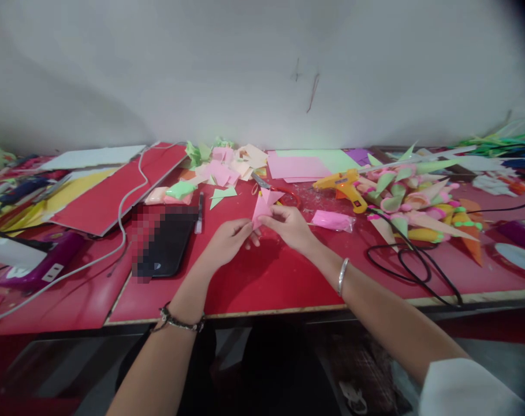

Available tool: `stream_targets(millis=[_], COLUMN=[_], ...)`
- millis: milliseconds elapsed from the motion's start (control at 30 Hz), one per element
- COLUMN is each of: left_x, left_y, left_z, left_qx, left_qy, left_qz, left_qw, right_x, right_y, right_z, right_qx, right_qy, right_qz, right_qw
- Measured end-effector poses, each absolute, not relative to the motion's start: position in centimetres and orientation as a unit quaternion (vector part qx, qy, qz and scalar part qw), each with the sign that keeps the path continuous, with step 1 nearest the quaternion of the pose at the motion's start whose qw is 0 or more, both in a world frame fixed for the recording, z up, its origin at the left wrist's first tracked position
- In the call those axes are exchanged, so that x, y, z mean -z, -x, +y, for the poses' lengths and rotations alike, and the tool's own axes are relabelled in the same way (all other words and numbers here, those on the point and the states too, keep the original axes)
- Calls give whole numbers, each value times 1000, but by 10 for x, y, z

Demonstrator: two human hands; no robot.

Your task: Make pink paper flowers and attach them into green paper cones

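Note:
A small pink paper cone [262, 207] is held between both hands above the red table, its wide, pointed-edged end up. My left hand [233, 238] pinches its lower left side, some fingertips showing beneath. From the right, my right hand [290, 226] grips the cone with thumb and fingers. Just behind the cone lie scissors [291, 195] with red handles, partly hidden. A pink packet in clear wrap [332, 221] rests right of my right hand. Left of my left hand are a black phone [169, 242] and a pen [200, 214].
A yellow glue gun [342, 186] with a black cord [412, 271] lies right, beside a pile of paper cones [403, 199]. Paper scraps [223, 164] and pink sheets [299, 166] lie along the wall. A red board [123, 188] and white cable [126, 208] are left.

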State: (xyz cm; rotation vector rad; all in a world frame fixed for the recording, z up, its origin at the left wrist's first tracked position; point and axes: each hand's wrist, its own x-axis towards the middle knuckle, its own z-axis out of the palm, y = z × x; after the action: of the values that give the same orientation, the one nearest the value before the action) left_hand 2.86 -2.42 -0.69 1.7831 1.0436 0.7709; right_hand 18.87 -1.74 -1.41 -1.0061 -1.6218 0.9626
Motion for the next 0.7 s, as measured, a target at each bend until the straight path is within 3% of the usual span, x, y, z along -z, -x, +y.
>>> stream_targets(millis=[200, 467, 700], left_x=[6, 7, 9], left_y=[-33, -34, -36], left_z=[-29, -31, -29], left_qx=[-296, -321, -321], left_qy=[-721, -739, -707], left_qz=[415, 427, 391], left_qw=[469, 411, 494], right_x=[14, 17, 16], right_y=[-186, -184, -183], right_z=[-17, -18, -18], right_qx=[-444, -472, -499], right_qy=[411, 395, 387], right_qz=[-619, -620, -613], right_qw=[501, 487, 475])
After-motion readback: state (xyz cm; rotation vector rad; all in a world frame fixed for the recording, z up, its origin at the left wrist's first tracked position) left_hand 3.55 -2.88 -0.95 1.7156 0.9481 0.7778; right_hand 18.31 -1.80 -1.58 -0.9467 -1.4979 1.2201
